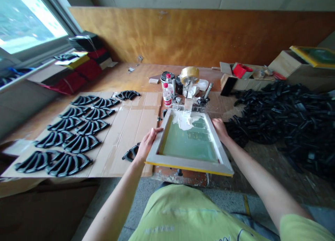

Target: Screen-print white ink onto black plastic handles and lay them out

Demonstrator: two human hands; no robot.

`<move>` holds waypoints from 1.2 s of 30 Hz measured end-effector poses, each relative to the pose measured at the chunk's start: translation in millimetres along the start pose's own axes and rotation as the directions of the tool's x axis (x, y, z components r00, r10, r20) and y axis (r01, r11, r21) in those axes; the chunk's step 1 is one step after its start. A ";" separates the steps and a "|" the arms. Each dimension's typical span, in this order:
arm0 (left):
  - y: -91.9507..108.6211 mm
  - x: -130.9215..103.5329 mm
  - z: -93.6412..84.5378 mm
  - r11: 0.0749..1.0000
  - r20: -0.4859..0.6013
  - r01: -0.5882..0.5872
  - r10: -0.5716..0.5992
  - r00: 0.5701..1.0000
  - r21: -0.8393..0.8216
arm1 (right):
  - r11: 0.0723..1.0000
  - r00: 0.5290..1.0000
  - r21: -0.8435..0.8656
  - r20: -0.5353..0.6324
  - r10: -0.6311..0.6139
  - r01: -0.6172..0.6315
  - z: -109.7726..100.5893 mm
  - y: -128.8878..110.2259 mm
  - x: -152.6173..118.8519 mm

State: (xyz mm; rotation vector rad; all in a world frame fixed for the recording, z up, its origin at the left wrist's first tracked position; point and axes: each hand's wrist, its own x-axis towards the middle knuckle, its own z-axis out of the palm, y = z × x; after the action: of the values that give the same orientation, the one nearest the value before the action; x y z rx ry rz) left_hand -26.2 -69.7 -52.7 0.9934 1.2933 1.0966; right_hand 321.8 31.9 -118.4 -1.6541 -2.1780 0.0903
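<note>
A screen-printing frame with grey sides and green mesh lies in front of me, its near edge tilted toward me. White ink is smeared over the mesh's far end, where a pale squeegee stands. My left hand grips the frame's left side, thumb along the edge. On the right side my right hand is closed on the frame, its fingers partly hidden. A black ribbed, fan-shaped part shows beside my left wrist, partly covered by it.
Several black fan-shaped parts lie in rows on cardboard at left. A big heap of black parts fills the right. Behind the frame stand red-capped bottles, a tape roll and metal clamps. Boxes sit back right.
</note>
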 end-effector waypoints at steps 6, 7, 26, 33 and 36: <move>-83.7 -9.2 -4.5 0.988 -0.033 0.146 -0.144 0.989 0.049 | 0.988 0.980 0.078 -0.157 -0.119 0.132 -7.2 -43.0 72.4; -91.3 -7.4 -4.7 0.987 -0.050 0.145 -0.141 0.989 0.073 | 0.983 0.980 0.054 -0.103 -0.172 0.178 -2.5 -58.8 80.0; -94.0 -5.4 -6.9 0.978 -0.032 0.187 -0.184 0.982 0.090 | 0.861 0.855 0.143 0.121 -0.505 0.488 7.2 -80.0 12.7; -69.6 -10.4 -6.9 0.973 -0.029 0.212 -0.210 0.977 0.090 | 0.912 0.927 0.245 0.096 -0.362 0.330 -0.3 -74.6 47.8; -40.3 -14.7 -8.9 0.978 -0.029 0.189 -0.187 0.982 0.087 | 0.978 0.985 0.145 0.067 -0.162 0.151 -9.5 -71.8 91.6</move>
State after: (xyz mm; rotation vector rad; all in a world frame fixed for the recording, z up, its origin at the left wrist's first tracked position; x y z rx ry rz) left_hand -32.4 -93.0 -89.3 0.9067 1.4326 0.9130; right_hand 239.8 94.6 -63.7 -1.4201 -2.2952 0.2605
